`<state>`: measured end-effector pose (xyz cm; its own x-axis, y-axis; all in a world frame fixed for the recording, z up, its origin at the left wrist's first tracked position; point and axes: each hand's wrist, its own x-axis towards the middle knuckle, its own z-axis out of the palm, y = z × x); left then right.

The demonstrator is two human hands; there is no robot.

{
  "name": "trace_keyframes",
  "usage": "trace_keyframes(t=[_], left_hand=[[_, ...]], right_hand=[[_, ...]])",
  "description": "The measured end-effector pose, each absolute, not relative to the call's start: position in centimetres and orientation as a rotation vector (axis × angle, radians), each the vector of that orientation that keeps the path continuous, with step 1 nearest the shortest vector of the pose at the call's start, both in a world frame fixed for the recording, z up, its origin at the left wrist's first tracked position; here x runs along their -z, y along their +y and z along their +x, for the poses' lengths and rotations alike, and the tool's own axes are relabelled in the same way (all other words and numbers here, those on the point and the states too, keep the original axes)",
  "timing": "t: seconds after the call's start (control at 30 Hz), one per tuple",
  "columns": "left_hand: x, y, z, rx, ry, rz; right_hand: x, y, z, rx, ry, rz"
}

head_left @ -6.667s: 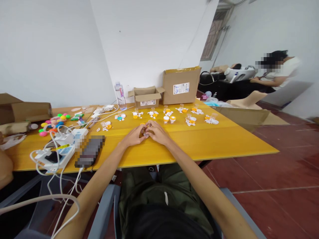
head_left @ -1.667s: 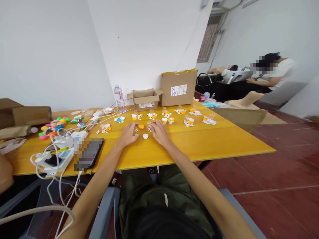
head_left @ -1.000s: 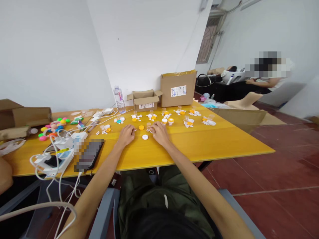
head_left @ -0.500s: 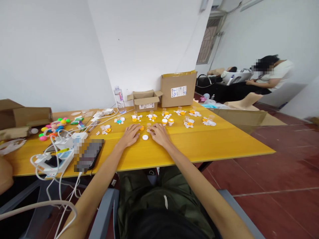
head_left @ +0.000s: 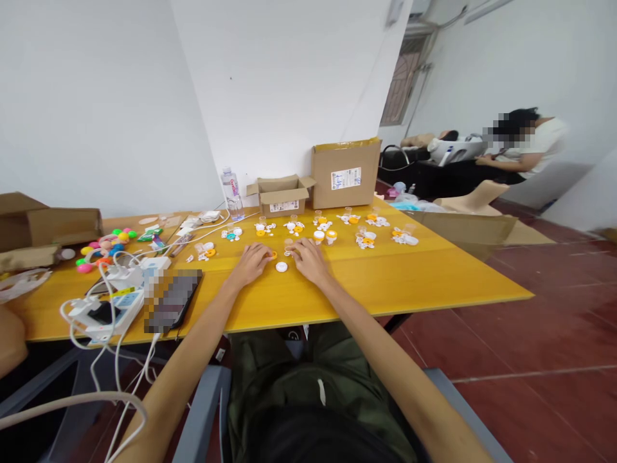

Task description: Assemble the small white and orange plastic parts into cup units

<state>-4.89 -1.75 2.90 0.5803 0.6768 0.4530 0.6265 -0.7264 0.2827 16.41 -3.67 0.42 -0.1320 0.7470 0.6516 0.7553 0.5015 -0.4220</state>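
Note:
My left hand [head_left: 253, 263] rests low over the table, its fingertips closed on the edge of a small orange plastic ring [head_left: 274, 255]. Across from it, my right hand [head_left: 309, 260] has its fingers bent and drawn together at a small white plastic piece with holes [head_left: 287, 253]; its fingertips partly cover that piece. A round white cap [head_left: 281, 267] lies on the wood between both hands, touched by neither. Just behind the right hand stand two small cups with white and orange tops [head_left: 319, 237].
Several clusters of white, orange and teal parts [head_left: 231, 235] dot the yellow table [head_left: 409, 276]. At the back are a water bottle [head_left: 232, 193] and cardboard boxes [head_left: 344, 173]. A power strip [head_left: 128, 302], cables and a phone [head_left: 174, 299] lie left. A person sits far right.
My left hand has closed its fingertips on the orange ring, which has shifted slightly toward me. My right hand has barely moved. The white cap stays between the hands.

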Motion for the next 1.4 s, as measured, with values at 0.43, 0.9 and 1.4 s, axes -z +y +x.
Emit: trace_keyframes(t=[0.43,0.9,1.4], left_hand=[[-3.0,-2.2,-3.6,-1.057,1.022,2.354],[-3.4,-2.5,-3.5,-0.990,0.903,2.214],[-3.4,-2.4,-3.4,-0.964,0.851,2.094]], right_hand=[[-1.5,-4.9,16.0,-0.143,-1.968,-0.954],[-1.6,-4.9,15.7,-0.543,-1.771,-0.948],[-1.9,-4.7,15.9,-0.665,-1.776,-0.897]])
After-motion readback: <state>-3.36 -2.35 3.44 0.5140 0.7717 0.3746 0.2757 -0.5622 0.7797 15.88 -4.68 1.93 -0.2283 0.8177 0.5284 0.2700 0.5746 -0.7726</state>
